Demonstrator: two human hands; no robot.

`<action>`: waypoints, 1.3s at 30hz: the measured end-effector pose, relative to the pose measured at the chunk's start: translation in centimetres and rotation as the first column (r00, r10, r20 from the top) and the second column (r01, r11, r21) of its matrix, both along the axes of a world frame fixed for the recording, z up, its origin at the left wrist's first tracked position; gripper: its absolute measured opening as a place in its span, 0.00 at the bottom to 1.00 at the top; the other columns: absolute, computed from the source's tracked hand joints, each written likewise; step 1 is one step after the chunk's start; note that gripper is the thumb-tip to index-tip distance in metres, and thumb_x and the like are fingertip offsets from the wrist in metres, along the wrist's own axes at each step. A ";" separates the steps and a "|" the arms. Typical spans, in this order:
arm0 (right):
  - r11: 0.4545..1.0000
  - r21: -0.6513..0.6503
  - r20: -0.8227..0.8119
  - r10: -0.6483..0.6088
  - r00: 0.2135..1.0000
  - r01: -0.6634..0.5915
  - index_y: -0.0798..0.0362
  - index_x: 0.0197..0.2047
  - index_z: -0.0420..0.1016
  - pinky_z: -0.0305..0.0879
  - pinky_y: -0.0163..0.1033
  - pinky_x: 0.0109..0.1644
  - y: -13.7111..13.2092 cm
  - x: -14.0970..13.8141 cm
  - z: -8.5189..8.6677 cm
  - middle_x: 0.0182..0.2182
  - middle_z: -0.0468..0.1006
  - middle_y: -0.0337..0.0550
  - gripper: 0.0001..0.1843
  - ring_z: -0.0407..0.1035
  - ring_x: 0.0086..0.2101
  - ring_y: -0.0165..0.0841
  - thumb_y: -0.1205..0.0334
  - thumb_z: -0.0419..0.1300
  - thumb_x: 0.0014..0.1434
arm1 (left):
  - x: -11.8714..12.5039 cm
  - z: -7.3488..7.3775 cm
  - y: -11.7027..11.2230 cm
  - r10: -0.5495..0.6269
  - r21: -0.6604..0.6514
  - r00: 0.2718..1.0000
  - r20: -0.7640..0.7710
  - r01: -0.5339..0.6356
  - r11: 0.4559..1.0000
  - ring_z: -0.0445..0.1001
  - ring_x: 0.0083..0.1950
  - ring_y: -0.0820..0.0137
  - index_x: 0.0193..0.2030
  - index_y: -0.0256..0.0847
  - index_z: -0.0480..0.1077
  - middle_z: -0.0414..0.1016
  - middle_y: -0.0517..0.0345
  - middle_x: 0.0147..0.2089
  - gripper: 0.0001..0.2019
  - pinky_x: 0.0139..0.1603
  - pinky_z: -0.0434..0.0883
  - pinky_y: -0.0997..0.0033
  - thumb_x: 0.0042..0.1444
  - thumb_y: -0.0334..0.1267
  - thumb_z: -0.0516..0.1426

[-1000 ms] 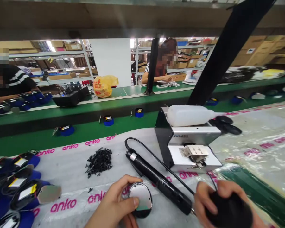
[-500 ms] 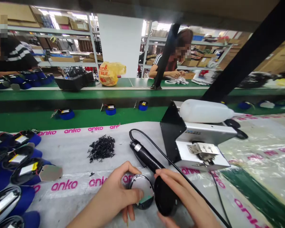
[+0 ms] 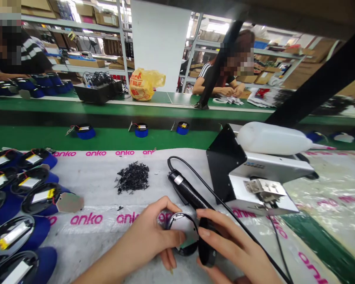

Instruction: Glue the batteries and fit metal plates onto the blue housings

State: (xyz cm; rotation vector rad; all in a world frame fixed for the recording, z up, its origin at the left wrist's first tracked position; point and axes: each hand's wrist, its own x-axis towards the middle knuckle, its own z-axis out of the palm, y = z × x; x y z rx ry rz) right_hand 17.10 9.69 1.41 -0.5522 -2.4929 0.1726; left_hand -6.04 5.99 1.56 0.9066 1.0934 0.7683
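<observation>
My left hand (image 3: 152, 232) is closed round a round black-rimmed housing (image 3: 187, 232), thumb pressed on the pale disc inside it. A black round cover (image 3: 206, 250), turned nearly edge-on, is gripped in my right hand (image 3: 236, 246), right beside the housing's right edge. Whether the two parts touch I cannot tell. Just beyond my hands lies a black corded electric screwdriver (image 3: 192, 193), partly hidden by my right fingers. A pile of small black parts (image 3: 133, 177) rests on the mat further left.
Several blue housings with batteries (image 3: 41, 197) crowd the left side. A metal dispensing machine (image 3: 263, 185) with a white plastic bottle (image 3: 272, 138) stands right. Blue units (image 3: 141, 130) sit on the green belt (image 3: 112, 140). Two people work across the bench; a black post (image 3: 307, 75) slants at right.
My right hand has turned the black cover more edge-on and brought it closer to the housing. My left hand keeps its hold. The whole view has shifted slightly.
</observation>
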 end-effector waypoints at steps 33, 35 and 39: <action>0.960 0.271 0.343 -0.035 0.939 -0.063 0.51 0.66 0.65 0.73 0.24 0.51 2.3 -1.3 4.0 0.57 0.65 0.51 0.32 0.71 0.52 0.26 0.60 0.61 0.60 | 1.0 -0.3 -0.1 0.096 0.054 0.995 0.010 -0.096 0.994 0.63 0.17 0.76 0.48 0.38 0.67 0.68 0.63 0.24 0.16 0.18 0.61 0.80 0.54 0.41 0.60; 0.942 0.335 0.299 -0.136 0.944 0.030 0.56 0.65 0.64 0.73 0.23 0.51 2.5 -0.6 3.0 0.56 0.67 0.51 0.26 0.71 0.52 0.26 0.63 0.56 0.64 | 1.2 -0.5 0.1 0.070 0.042 0.998 -0.007 -0.070 0.997 0.65 0.22 0.76 0.48 0.39 0.69 0.71 0.59 0.31 0.18 0.23 0.63 0.77 0.52 0.44 0.61; 0.753 0.607 0.123 -0.406 0.906 0.255 0.62 0.58 0.66 0.78 0.44 0.41 3.2 -0.6 -1.7 0.50 0.74 0.55 0.19 0.74 0.44 0.41 0.67 0.47 0.67 | 0.7 -1.4 0.6 0.068 0.272 0.994 -0.091 -0.041 0.962 0.65 0.38 0.69 0.44 0.36 0.72 0.71 0.55 0.37 0.17 0.41 0.62 0.70 0.53 0.45 0.61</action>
